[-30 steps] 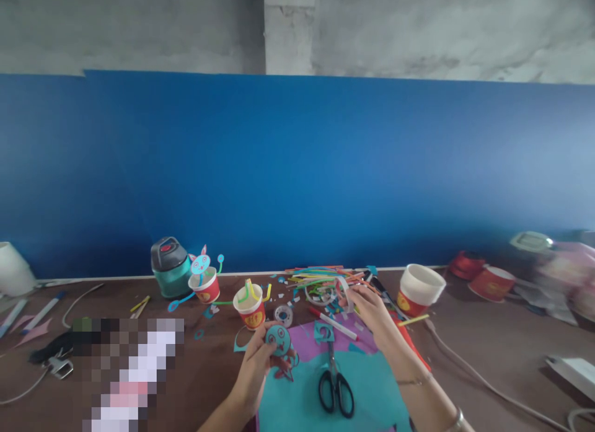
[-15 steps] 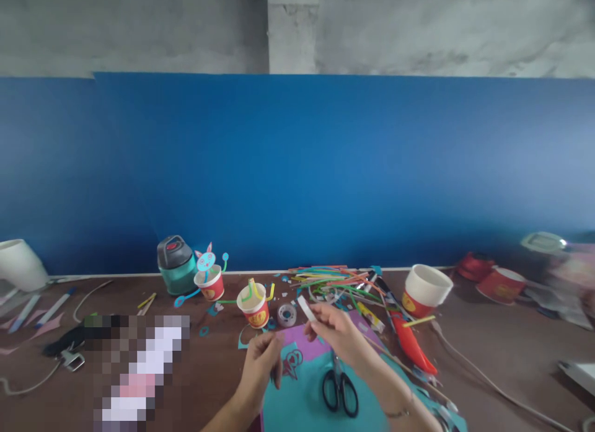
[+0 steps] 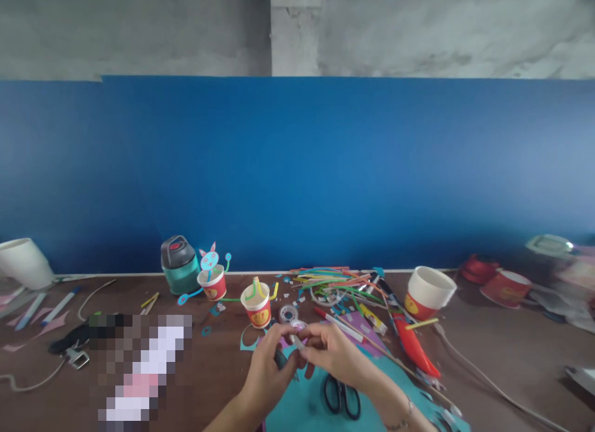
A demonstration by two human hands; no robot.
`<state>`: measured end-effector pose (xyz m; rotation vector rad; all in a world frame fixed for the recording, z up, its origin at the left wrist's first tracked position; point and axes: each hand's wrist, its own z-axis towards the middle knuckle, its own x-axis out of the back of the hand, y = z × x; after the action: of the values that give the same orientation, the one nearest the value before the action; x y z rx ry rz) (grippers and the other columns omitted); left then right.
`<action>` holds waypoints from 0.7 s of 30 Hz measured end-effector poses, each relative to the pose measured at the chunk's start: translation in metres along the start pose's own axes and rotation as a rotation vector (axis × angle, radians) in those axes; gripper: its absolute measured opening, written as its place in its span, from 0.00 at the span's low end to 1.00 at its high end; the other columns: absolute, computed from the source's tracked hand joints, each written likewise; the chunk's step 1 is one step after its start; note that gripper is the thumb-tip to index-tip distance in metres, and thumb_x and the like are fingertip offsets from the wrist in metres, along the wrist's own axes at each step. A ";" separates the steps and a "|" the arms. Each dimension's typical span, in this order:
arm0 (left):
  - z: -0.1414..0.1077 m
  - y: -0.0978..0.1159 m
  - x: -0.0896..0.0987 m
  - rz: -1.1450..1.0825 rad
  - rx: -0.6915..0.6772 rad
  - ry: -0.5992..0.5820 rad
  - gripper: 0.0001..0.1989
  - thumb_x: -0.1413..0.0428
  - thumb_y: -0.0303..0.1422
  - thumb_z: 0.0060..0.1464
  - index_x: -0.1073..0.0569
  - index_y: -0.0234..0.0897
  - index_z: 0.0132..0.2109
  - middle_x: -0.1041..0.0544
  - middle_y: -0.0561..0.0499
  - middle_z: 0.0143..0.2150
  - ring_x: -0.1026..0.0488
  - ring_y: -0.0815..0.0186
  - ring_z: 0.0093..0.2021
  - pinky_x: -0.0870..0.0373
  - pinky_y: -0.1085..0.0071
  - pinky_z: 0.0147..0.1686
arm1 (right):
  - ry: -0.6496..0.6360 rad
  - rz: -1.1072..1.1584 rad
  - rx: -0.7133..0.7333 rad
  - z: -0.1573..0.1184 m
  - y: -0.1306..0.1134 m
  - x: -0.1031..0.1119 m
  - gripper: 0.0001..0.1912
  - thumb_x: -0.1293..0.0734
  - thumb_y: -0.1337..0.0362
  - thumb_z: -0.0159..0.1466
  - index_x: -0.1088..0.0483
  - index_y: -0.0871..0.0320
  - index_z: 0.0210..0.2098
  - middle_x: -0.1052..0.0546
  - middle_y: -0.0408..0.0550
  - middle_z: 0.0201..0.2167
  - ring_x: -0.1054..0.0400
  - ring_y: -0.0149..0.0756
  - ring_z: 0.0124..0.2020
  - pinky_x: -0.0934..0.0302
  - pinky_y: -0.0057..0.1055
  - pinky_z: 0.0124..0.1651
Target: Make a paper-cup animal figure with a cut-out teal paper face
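Note:
My left hand point(image 3: 272, 367) and my right hand point(image 3: 328, 351) meet above the teal sheet point(image 3: 297, 407), fingertips together. Between them is a small white piece point(image 3: 297, 341), pinched by the fingers of both hands. Something dark shows inside my left hand, too hidden to name. Black-handled scissors point(image 3: 341, 398) lie on the sheet below my right hand. A tape roll point(image 3: 289, 313) sits just beyond the fingertips. Behind it stands a paper cup point(image 3: 257, 308) with green and yellow strips.
Farther left are a cup with a cat figure point(image 3: 214, 286) and a teal jar point(image 3: 180, 271). Colored sticks point(image 3: 334, 283) lie at the back. Stacked cups point(image 3: 428, 290) and a red pouch point(image 3: 413, 345) are on the right. Pens point(image 3: 60, 306) lie at far left.
My right hand has moved left and down to meet my left hand, and the white piece is now between both. A white stick and a red-tipped item now show beyond my right hand.

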<state>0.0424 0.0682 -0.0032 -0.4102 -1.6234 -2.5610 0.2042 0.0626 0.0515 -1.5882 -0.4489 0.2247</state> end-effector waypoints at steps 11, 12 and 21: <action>0.006 -0.008 0.000 -0.244 0.118 0.116 0.09 0.44 0.36 0.53 0.27 0.38 0.41 0.26 0.49 0.35 0.30 0.64 0.35 0.33 0.74 0.35 | -0.005 -0.283 0.137 -0.012 -0.020 0.018 0.11 0.36 0.61 0.59 0.24 0.59 0.27 0.23 0.45 0.24 0.31 0.34 0.29 0.39 0.29 0.36; 0.005 -0.008 0.000 -0.240 0.126 0.113 0.12 0.43 0.36 0.52 0.27 0.38 0.43 0.26 0.48 0.36 0.29 0.63 0.36 0.33 0.73 0.35 | -0.006 -0.275 0.128 -0.011 -0.020 0.017 0.12 0.37 0.61 0.60 0.25 0.59 0.26 0.24 0.44 0.23 0.32 0.34 0.28 0.39 0.28 0.35; -0.003 0.001 0.001 -0.122 0.039 0.086 0.19 0.44 0.31 0.53 0.28 0.44 0.53 0.29 0.43 0.54 0.34 0.54 0.54 0.38 0.61 0.54 | 0.092 -0.451 0.239 -0.006 -0.009 0.011 0.07 0.41 0.68 0.61 0.32 0.58 0.29 0.27 0.42 0.26 0.34 0.32 0.29 0.41 0.26 0.34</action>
<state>0.0410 0.0653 -0.0032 -0.2005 -1.7161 -2.5879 0.2152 0.0616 0.0620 -1.2223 -0.6682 -0.1347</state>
